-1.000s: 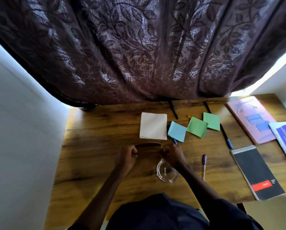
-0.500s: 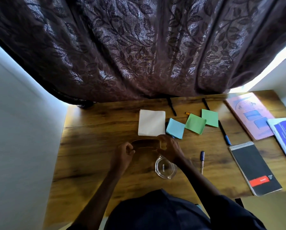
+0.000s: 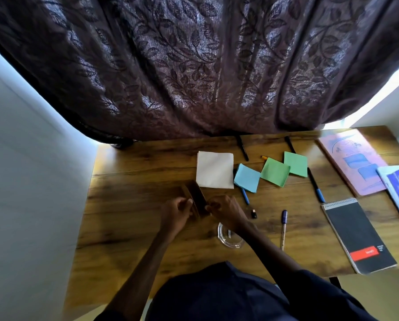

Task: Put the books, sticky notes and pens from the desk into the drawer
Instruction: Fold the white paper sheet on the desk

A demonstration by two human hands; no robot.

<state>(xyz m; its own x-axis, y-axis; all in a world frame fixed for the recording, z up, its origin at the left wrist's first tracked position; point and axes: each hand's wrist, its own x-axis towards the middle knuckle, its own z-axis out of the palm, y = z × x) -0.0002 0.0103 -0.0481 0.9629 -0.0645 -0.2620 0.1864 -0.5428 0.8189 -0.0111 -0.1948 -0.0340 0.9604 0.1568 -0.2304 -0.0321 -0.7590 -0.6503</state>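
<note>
Desk (image 3: 133, 205) under dark curtain (image 3: 193, 66); left grip (image 3: 176, 215), right grip (image 3: 227, 212) both around brown block (image 3: 193, 196)

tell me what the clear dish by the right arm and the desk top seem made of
The small clear round dish looks like glass or clear plastic: see-through, with bright glints on its faceted rim. The brown desk top looks like wood or wood-print laminate: streaky grain, soft sheen.

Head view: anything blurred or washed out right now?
Head view: the brown box between the left hand and right hand is smeared by motion; daylight beside the curtain is blown out at right; desk edges bow from the wide lens.
</note>
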